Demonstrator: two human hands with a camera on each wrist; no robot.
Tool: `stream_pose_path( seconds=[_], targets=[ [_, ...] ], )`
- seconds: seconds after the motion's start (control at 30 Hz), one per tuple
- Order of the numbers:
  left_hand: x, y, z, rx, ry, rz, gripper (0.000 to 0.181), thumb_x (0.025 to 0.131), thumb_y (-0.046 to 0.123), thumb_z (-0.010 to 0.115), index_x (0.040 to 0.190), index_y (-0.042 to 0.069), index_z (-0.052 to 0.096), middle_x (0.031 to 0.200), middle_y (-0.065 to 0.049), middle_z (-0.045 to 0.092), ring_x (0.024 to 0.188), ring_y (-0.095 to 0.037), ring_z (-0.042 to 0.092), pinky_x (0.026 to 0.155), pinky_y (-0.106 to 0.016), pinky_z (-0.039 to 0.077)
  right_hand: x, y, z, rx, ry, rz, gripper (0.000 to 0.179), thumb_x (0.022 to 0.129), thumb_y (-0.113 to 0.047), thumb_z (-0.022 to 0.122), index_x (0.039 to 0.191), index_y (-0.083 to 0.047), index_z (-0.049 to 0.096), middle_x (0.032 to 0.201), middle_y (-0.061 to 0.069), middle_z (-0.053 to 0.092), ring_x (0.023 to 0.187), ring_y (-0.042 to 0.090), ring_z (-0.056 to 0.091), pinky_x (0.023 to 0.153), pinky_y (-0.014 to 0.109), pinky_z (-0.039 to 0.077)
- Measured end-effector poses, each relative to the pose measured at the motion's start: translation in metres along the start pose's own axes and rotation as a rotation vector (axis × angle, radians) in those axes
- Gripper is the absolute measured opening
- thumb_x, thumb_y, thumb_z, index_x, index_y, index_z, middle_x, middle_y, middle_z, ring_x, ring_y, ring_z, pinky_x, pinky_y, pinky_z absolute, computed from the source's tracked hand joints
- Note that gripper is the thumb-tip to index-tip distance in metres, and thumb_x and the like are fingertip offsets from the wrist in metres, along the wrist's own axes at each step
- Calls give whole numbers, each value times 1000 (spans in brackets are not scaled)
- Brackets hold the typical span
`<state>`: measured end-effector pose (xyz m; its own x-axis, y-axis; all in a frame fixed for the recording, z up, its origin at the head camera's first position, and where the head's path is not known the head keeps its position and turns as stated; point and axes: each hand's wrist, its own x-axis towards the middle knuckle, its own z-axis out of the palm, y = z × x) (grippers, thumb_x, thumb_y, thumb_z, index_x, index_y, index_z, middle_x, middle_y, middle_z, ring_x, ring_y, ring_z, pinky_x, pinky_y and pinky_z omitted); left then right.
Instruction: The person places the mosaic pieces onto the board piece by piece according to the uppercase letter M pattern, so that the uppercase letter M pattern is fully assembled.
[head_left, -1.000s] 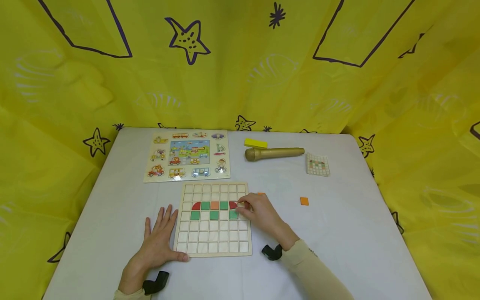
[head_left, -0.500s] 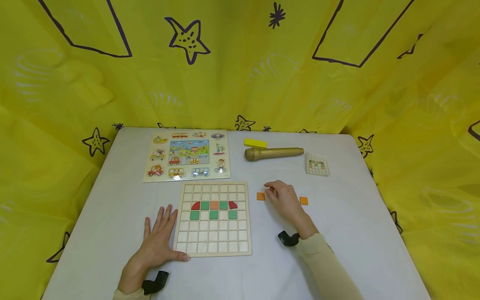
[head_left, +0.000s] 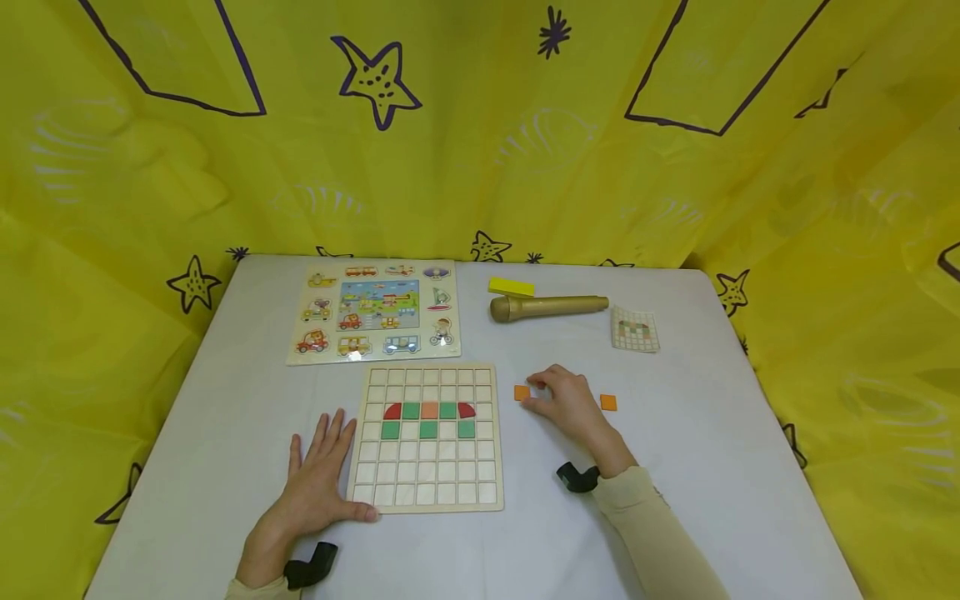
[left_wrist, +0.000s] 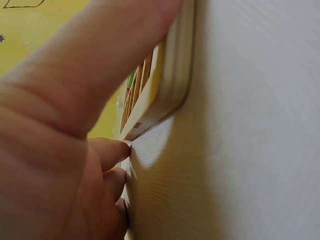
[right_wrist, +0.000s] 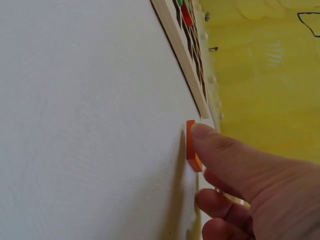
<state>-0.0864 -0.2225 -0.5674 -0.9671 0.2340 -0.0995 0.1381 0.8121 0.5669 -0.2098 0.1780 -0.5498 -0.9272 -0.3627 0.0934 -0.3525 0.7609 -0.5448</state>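
A wooden grid board (head_left: 427, 473) lies in front of the person, with several green square tiles (head_left: 411, 411), two red rounded tiles (head_left: 393, 412) and a salmon-coloured tile (head_left: 429, 411) set in its cells. My left hand (head_left: 309, 493) rests with spread fingers on the tabletop, its thumb on the board's near left corner. To the right of the board, my right hand (head_left: 568, 408) pinches an orange square tile (head_left: 521, 392) between thumb and forefinger. The right wrist view shows the thumb against that tile's edge. Another orange tile (head_left: 608, 402) lies right of the hand.
Behind the board lies a picture puzzle (head_left: 378, 304) with vehicle pieces. A gold microphone (head_left: 555, 307), a yellow block (head_left: 512, 287) and a small pattern card (head_left: 635, 329) are at the back right. Yellow curtains surround the white table (head_left: 675, 467).
My right hand has left the red tile at the board's right side and moved right to the nearer orange tile, closing thumb and forefinger at it. The left hand has stayed put.
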Motion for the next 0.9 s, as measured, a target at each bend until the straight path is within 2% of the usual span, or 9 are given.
stream_pose_path(
  seconds=[0.1, 0.33, 0.9],
  targets=[
    [0, 0, 0, -2, -3, -2, 142, 47, 70, 84, 152, -4, 23, 159, -24, 8, 145, -39, -7, 105, -61, -19, 0, -1, 3, -15, -4, -2, 35, 82, -27, 81, 107, -6, 72, 94, 0, 62, 84, 19, 56, 82, 48, 40],
    [-1, 1, -1, -4, -4, -3, 142, 48, 70, 84, 152, -4, 23, 160, -24, 8, 146, -39, -6, 106, -60, -18, 1, -1, 8, -31, 8, -3, 27, 83, -22, 80, 104, -7, 73, 97, 2, 63, 90, 20, 59, 78, 43, 38],
    [0, 1, 0, -6, 2, -8, 141, 47, 69, 84, 152, -4, 24, 160, -24, 9, 145, -39, -6, 105, -61, -18, -1, 1, 6, -48, 27, -1, 27, 85, -23, 78, 105, -6, 73, 98, 2, 66, 92, 18, 60, 76, 39, 37]
  ],
)
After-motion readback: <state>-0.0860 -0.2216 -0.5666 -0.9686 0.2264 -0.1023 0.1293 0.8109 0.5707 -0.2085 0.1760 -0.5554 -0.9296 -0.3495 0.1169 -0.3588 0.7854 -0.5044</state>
